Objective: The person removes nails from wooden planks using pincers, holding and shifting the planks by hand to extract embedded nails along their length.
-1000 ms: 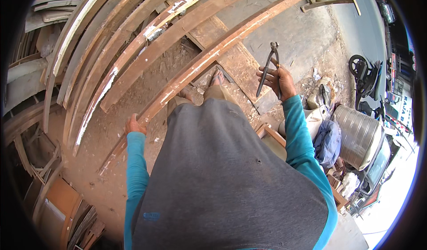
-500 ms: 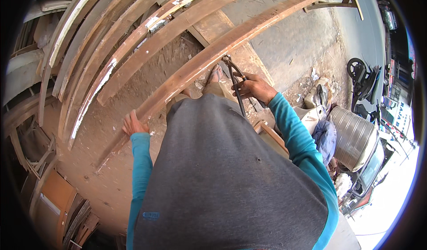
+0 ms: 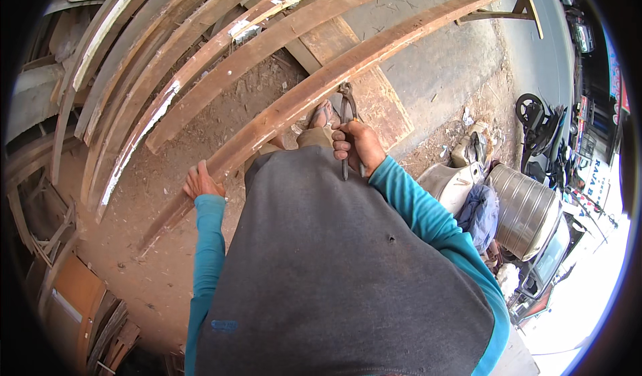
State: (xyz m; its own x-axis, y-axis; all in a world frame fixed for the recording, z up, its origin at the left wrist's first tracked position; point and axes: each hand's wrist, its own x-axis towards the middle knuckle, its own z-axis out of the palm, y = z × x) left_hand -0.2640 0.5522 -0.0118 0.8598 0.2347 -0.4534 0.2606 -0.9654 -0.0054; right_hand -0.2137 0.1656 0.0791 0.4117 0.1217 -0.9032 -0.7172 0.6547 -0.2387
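Note:
A long brown wooden plank (image 3: 301, 103) runs slantwise in front of me, with whitish flakes along its near edge. My left hand (image 3: 202, 180) is wrapped round it toward its lower left end. My right hand (image 3: 361, 147) is closed on the handles of a pair of dark metal pincers (image 3: 346, 100). The pincers' jaws meet the near edge of the plank around its middle; whatever they bite on is too small to make out. The handles lie close together, partly covered by my fingers.
Several more planks (image 3: 221, 75), some with white paint, lie side by side at the upper left. A board (image 3: 381, 102) lies on the ground beyond my feet. At the right are a ribbed metal drum (image 3: 523, 210), bundled cloth (image 3: 479, 210) and a parked motorcycle (image 3: 535, 118).
My right hand has closed round the pincers' handles, which were spread apart, and moved nearer my body. The pincers now stand more upright. My left hand keeps hold of the plank.

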